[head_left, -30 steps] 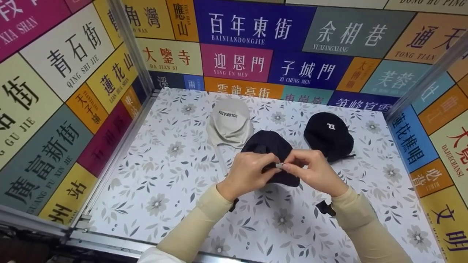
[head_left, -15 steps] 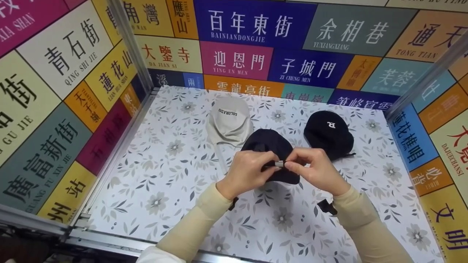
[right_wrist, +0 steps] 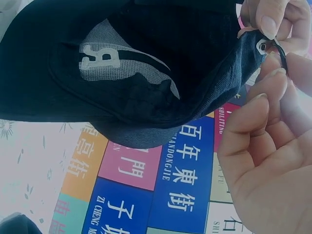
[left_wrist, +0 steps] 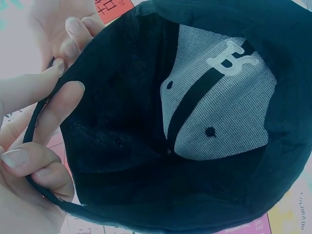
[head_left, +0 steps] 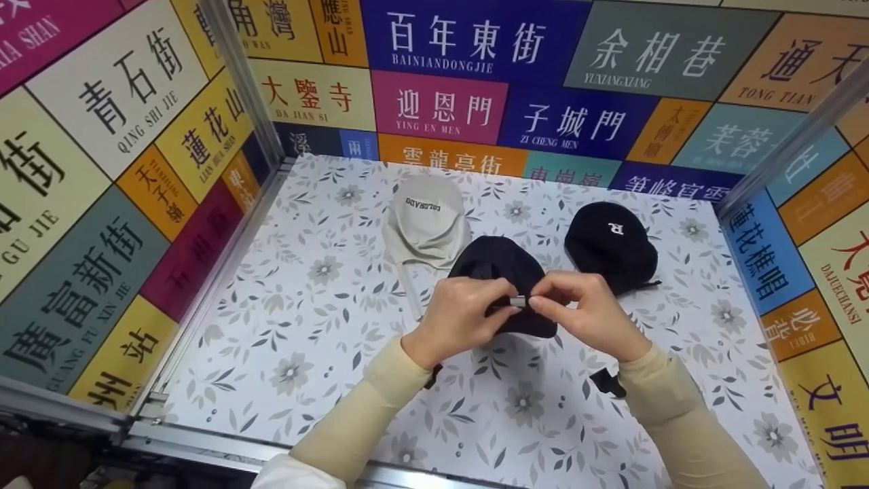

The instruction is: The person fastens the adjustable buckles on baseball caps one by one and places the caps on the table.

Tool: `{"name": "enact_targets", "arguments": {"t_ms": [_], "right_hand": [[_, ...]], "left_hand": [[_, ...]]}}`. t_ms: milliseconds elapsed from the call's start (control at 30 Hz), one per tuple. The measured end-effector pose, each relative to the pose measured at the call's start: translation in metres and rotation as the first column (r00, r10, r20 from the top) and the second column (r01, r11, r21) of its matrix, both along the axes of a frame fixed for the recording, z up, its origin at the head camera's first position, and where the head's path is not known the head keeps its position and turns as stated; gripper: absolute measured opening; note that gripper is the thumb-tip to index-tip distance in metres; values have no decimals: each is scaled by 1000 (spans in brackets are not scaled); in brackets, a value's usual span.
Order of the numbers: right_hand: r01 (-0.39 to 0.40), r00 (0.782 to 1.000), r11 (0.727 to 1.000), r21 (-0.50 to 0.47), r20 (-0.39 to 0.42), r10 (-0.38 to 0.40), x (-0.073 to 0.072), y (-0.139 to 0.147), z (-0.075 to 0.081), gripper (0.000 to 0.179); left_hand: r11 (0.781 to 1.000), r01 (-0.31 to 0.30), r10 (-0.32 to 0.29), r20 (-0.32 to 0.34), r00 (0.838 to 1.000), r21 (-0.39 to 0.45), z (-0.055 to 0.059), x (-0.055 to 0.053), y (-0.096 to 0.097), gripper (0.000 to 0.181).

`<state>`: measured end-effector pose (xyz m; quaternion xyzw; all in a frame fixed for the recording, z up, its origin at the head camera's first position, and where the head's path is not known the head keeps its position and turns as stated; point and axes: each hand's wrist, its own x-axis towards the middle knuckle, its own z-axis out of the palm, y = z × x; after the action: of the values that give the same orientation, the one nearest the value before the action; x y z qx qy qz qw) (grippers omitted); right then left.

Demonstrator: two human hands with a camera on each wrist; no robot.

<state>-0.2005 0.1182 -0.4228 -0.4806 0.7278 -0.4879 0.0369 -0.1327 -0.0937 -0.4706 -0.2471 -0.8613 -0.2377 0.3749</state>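
Observation:
Both hands work at the back strap of a dark baseball cap (head_left: 499,255), held up over the cloth. My left hand (head_left: 461,316) grips the strap (left_wrist: 32,124) between thumb and fingers. Right beside it, the thumb and index finger of my right hand (head_left: 590,319) pinch the strap's end at a small metal buckle (head_left: 518,301). Looking into the crown, the left wrist view shows white mesh lining (left_wrist: 224,117) behind a letter's stitching. A metal eyelet (right_wrist: 262,46) shows near the fingertips in the right wrist view.
A beige cap (head_left: 428,221) lettered COLORADO lies behind to the left, its strap trailing forward. Behind to the right lies a black cap (head_left: 607,248) with a white R. Leaf-patterned cloth (head_left: 292,401) covers the table, and sign-printed panels (head_left: 468,41) wall it in.
The hands keep nearly the same hold on the strap and buckle. The whole head view has shifted slightly, with the caps appearing a little higher in it.

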Motion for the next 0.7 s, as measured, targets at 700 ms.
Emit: {"name": "enact_targets", "arguments": {"t_ms": [700], "right_hand": [[-20, 997, 1000, -25, -73, 18, 2, -9, -5, 15]], "left_hand": [[1000, 14, -14, -27, 1000, -19, 1, -3, 2, 13]]}}
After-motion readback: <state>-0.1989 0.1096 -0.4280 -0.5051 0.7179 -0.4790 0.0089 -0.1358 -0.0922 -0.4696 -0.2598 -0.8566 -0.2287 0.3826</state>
